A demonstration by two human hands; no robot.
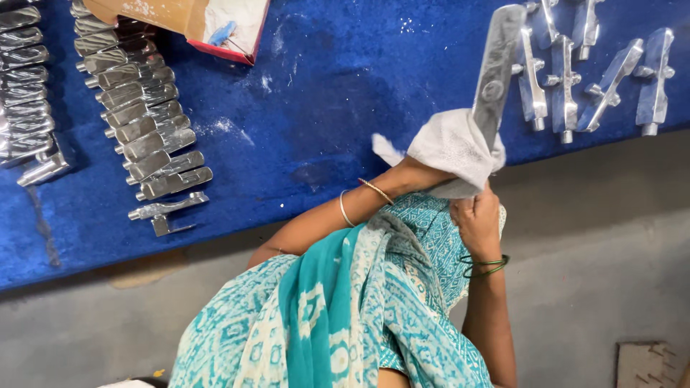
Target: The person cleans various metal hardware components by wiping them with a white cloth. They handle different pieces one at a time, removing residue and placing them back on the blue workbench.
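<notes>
A worker's left hand, wrapped in a white cloth, grips a metal bar above the blue table while the right hand clasps its lower end, steadying it for wiping.

Blue cloth-covered worktop above grey concrete floor.

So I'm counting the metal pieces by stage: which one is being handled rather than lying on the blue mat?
The long metal piece standing up from the white cloth in the person's hands. Its lower end is wrapped in cloth; every other piece lies flat on the blue mat.
</notes>
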